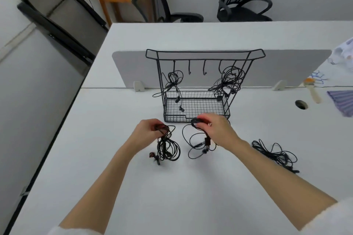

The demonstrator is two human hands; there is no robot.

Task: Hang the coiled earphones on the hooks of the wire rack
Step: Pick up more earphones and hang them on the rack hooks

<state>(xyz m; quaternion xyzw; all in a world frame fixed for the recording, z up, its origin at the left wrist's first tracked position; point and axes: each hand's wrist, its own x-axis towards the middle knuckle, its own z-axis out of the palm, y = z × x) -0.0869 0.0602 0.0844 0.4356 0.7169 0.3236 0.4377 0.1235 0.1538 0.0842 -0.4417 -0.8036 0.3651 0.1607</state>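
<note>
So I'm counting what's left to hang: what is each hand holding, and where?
Left hand pinches one earphone coil at its top; right hand grips another coil by its upper loop.

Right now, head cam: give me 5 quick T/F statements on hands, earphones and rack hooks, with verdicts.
1. The left hand holds a coiled earphone bundle. True.
2. The right hand is empty. False: it grips a looser earphone cable.
3. Every hook on the wire rack carries earphones. False: the two middle hooks are bare; earphones hang at the leftmost hook and at the right end.
4. A spare earphone tangle lies on the desk, untouched, to the right of the right hand. True.
5. The rack lies tipped over on its side. False: it stands upright against the grey divider.
</note>
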